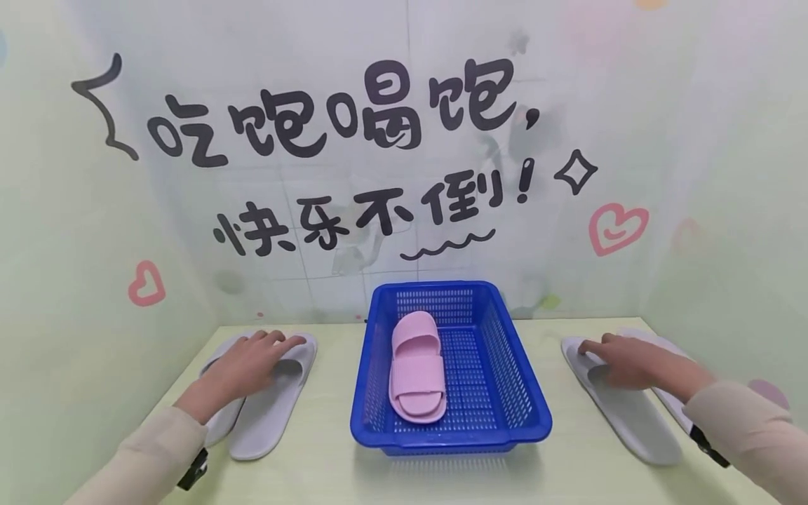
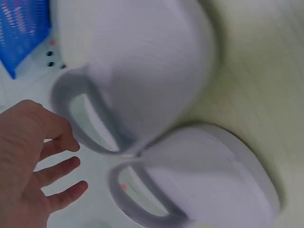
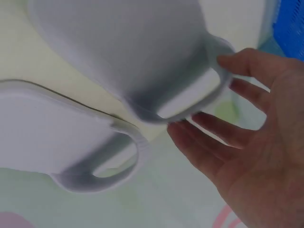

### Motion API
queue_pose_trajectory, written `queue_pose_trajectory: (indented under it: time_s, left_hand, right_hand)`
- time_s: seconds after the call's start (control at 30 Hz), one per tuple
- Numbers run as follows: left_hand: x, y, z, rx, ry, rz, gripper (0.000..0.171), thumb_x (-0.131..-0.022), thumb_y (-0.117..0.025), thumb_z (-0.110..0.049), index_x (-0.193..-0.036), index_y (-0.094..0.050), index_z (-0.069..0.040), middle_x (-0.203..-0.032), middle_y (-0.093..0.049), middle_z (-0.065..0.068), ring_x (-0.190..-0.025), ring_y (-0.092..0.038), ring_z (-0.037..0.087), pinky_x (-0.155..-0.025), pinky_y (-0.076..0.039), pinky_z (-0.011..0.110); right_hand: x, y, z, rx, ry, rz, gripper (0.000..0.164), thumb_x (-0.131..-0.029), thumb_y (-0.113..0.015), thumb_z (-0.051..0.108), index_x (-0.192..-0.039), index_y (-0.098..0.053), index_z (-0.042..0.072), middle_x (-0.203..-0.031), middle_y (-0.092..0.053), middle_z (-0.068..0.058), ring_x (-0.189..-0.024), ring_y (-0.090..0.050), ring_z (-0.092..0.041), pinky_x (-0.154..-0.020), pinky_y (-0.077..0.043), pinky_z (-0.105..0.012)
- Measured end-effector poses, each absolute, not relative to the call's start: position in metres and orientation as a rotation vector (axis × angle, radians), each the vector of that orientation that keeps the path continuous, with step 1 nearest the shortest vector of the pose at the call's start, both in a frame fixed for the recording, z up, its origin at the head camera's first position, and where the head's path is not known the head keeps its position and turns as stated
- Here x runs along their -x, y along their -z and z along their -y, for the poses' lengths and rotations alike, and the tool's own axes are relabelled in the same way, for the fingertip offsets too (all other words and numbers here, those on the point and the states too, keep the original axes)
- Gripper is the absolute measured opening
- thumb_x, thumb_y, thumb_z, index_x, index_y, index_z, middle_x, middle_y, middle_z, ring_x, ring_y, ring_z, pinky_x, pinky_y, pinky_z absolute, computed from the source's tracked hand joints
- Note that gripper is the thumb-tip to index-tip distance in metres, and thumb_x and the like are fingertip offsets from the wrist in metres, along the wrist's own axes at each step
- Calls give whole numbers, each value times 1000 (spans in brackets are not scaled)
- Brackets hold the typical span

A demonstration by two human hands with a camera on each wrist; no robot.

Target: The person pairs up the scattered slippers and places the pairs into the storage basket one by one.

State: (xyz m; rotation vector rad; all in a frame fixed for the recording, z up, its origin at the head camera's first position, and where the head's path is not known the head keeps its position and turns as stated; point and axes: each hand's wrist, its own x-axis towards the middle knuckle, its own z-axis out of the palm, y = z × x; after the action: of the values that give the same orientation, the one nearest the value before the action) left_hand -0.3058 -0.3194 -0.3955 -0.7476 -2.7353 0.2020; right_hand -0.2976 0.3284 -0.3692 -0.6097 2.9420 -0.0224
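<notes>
In the head view my left hand (image 1: 249, 361) is over the toe end of a grey slipper (image 1: 265, 424), one of a pair on the left. The left wrist view shows the thumb right by that slipper's strap (image 2: 76, 97), with fingers loosely bent and nothing between them. On the right, my right hand (image 1: 637, 361) pinches the strap of another grey slipper (image 3: 142, 42), thumb on one edge and fingers at the other. Beside it lies its mate, a grey slipper (image 3: 42, 133). Between the hands, a pink slipper (image 1: 419, 379) lies in a blue basket (image 1: 451, 440).
The basket stands mid-table, near the back wall (image 1: 315, 294) with its printed dark writing and hearts. The second left grey slipper (image 1: 221, 424) lies partly under my left arm. Side walls flank the pale table (image 1: 322, 449).
</notes>
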Motion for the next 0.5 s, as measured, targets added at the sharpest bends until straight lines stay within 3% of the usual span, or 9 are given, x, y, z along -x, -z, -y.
queue_pose_trajectory:
  time_s: [0.23, 0.37, 0.5]
  left_hand:
    - [303, 410, 331, 821, -237, 2701, 74, -70, -83, 5, -136, -62, -21, -109, -69, 12, -95, -66, 34, -71, -55, 52]
    - [301, 413, 329, 834, -139, 2735, 76, -71, -78, 10, -139, -59, -19, -116, -67, 17, -97, -67, 35, -76, -57, 53]
    - [299, 411, 326, 799, 8, 2856, 86, -69, -71, 15, -146, -55, -19, -122, -61, 16, -95, -65, 29, -73, -56, 44]
  right_hand:
    - [294, 387, -335, 710, 5, -3028, 49, -81, -67, 3, -129, -63, 13, -98, -62, -14, -77, -54, -23, -68, -49, -40]
    - [293, 389, -339, 734, -30, -3042, 56, -77, -65, 0, -132, -63, 14, -94, -61, -13, -76, -50, -24, -67, -45, -37]
    - [291, 391, -341, 762, -33, -3052, 67, -70, -64, -7, -133, -64, 14, -90, -58, -10, -74, -47, -22, -64, -41, -34]
